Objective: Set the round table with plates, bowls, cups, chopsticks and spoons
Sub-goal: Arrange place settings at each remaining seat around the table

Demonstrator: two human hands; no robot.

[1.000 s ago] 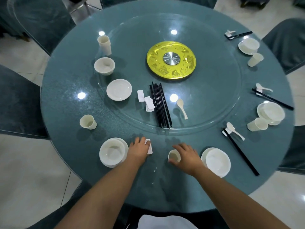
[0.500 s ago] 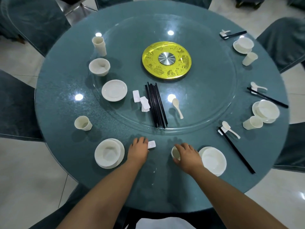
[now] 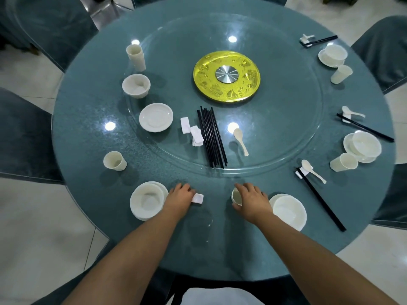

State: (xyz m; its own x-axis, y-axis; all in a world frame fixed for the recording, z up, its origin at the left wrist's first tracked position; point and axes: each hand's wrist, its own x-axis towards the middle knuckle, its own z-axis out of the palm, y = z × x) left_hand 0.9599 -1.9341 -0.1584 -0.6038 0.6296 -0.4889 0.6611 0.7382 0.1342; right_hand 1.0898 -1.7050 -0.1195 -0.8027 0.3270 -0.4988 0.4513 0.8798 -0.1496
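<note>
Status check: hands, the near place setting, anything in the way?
Left hand on chopstick rest. Right hand shut on cup. Chopsticks, spoon not yet laid. Nothing in the way.

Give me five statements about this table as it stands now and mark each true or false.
1. The right hand is on a small cup. True.
2. The left hand holds a spoon. False: its fingers touch a small white rest.
3. The bundle of black chopsticks lies on the glass turntable. True.
4. The yellow disc sits at the table's near edge. False: it is at the turntable's centre.
5. A loose spoon lies left of the chopstick bundle. False: it lies to the right.
</note>
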